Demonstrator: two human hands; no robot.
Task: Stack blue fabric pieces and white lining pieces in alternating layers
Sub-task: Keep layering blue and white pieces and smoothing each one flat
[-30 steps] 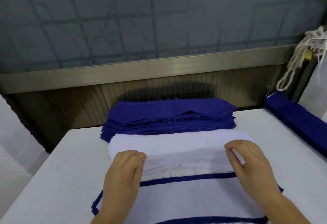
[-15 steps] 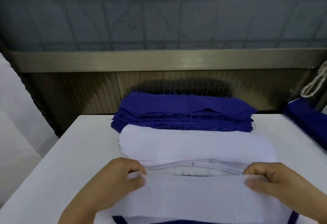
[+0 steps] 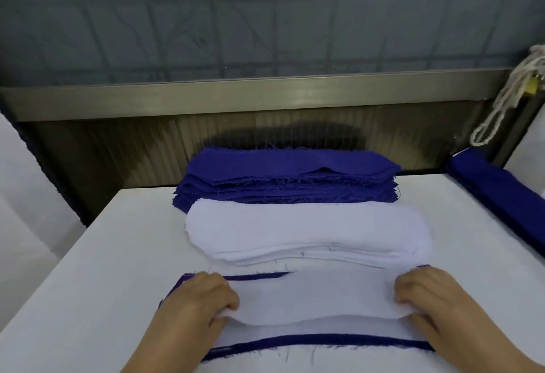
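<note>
Fingers point(image 3: 227, 299) of both hands pinch a soft white lining piece point(image 3: 312, 299) over frayed blue fabric point(image 3: 318, 341).

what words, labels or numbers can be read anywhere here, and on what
None: no readable text shows anywhere.
The blue fabric stack, white lining stack and white lining piece held by the left hand and right hand are plain.
The small brass padlock is too blurred to read.

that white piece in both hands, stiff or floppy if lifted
Probably floppy: the white piece sags between the left hand and right hand. Likely light, since it is one thin layer. It may shift off the stack easily.
</note>
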